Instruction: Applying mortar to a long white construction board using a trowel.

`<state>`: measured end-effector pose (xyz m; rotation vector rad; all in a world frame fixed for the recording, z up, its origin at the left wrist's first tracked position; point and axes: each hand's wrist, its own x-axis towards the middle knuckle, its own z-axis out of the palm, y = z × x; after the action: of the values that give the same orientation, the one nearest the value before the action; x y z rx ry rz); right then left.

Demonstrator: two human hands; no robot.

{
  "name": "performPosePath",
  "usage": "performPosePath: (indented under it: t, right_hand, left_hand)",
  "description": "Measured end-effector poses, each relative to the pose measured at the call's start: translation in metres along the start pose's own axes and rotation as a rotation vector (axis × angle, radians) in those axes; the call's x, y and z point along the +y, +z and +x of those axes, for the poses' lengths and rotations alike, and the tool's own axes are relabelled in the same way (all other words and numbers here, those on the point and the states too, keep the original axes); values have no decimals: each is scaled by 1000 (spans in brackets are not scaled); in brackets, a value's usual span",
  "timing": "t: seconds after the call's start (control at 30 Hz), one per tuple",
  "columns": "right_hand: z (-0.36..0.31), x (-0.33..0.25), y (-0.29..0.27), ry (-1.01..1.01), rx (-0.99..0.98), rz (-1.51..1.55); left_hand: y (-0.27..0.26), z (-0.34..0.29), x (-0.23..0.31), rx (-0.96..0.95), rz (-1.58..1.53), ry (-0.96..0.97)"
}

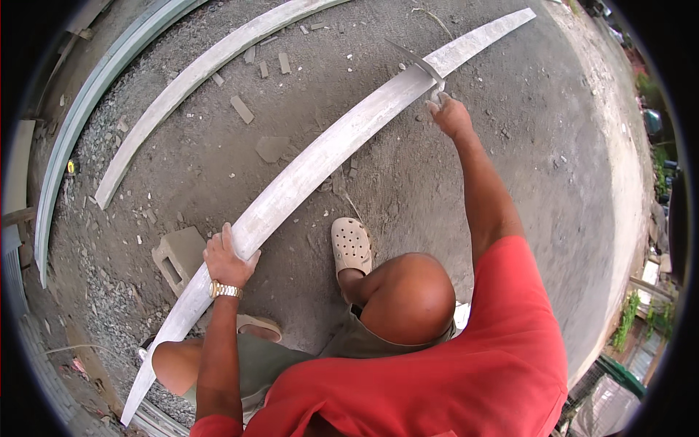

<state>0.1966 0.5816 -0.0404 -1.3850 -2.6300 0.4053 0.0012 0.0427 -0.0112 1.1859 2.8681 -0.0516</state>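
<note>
Head view: long pale plank [306,178], running lower left to upper right across the gravel ground [553,146].
My left hand [227,256] clasps its edge; my right hand [450,115] grips a trowel [419,64] on it. Looks stiff, heavy, rough; best held mid-length at both edges.

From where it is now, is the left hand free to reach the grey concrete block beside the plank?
Probably yes: the left hand grips the long plank right beside the concrete block, with nothing between them.
</note>
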Motion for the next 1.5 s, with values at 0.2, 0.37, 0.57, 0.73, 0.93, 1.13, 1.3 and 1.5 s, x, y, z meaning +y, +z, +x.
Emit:
performPosePath:
  t: [0.2, 0.37, 0.57, 0.73, 0.93, 1.13, 1.3, 1.5]
  right_hand:
    - [6, 12, -12, 383, -47, 896]
    - [-32, 4, -57, 460, -520, 766]
    - [-122, -65, -46, -17, -881, 343]
    - [-180, -114, -46, -213, -754, 486]
    - [-202, -93, -35, 62, -523, 633]
    - [-230, 35, -58, 54, -352, 499]
    - [-191, -105, 24, -184, -532, 596]
    - [-189, -134, 39, -183, -557, 617]
  left_hand:
    - [-8, 2, 4, -63, -39, -13]
    - [-9, -4, -2, -85, -12, -36]
    - [-13, -1, 7, -74, -6, -13]
    - [-12, 7, 20, -101, 18, -42]
    - [-43, 1, -5, -288, 31, -224]
    - [-16, 27, 17, -178, -189, 24]
    - [-26, 6, -3, -280, -147, -26]
    - [-28, -23, -34, -286, -158, -65]
